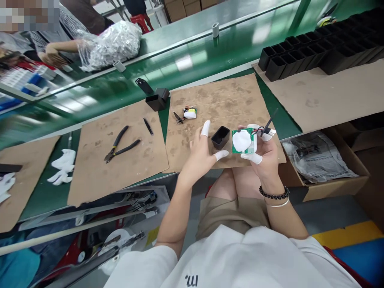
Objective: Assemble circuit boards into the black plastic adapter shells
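Note:
My right hand, with white finger cots on, grips a green circuit board by its right edge. A round white mass covers much of the board's face, and dark wires with a black-and-white connector trail from it over my fingers. To the left, a small black open-topped case rests on the cardboard. My left hand is beside that case, thumb and forefinger spread around its left side without visibly gripping it. Farther back lies another small circuit assembly with yellow and white parts and dark leads.
Cutting pliers and a dark slim tool lie on the left cardboard. Black cases stand behind, with many more in rows at right. Across the bench, a person's hand is near a clear plastic bag.

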A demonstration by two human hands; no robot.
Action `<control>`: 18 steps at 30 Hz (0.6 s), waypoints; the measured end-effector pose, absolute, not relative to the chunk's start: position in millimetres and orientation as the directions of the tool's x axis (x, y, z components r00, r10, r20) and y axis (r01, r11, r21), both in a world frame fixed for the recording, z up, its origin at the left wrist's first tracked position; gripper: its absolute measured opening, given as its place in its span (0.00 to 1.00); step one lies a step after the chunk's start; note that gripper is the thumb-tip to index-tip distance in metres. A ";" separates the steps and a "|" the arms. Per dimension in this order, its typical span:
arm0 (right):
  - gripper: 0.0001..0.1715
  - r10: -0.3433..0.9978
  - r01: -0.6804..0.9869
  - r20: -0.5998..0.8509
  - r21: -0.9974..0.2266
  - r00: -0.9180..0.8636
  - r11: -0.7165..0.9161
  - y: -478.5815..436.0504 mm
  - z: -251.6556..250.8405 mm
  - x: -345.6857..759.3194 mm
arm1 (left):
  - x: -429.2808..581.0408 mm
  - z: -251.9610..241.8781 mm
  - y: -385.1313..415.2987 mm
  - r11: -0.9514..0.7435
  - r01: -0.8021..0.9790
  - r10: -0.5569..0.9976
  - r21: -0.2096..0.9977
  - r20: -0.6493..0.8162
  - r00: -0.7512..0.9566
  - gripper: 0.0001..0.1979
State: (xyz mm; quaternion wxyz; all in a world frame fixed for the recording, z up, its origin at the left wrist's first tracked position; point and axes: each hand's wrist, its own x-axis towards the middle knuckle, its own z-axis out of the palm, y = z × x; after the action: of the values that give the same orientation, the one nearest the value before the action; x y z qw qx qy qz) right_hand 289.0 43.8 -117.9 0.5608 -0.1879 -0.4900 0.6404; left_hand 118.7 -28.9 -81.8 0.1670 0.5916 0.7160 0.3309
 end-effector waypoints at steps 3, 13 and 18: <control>0.38 0.890 -0.520 0.316 -0.847 -0.328 0.109 39.7 -109.6 295.3 | 117.2 -52.8 -39.8 -0.241 0.645 0.914 0.725 0.393 -0.100 0.25; 0.32 0.869 -0.499 0.300 -0.864 -0.393 0.072 27.4 -115.2 305.1 | 129.1 -40.9 -35.2 -0.457 0.804 0.760 0.381 0.637 0.130 0.06; 0.38 0.867 -0.455 0.266 -0.889 -0.421 0.053 30.7 -121.0 308.6 | 121.6 -47.4 -41.6 -0.374 0.854 0.784 0.361 0.615 0.084 0.09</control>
State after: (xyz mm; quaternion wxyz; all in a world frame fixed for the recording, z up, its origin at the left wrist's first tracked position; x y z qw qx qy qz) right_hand 308.6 30.7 -121.0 0.5010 -0.1966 -0.5247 0.6596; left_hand 121.6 -41.6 -47.4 -0.0456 0.7349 0.5574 0.3836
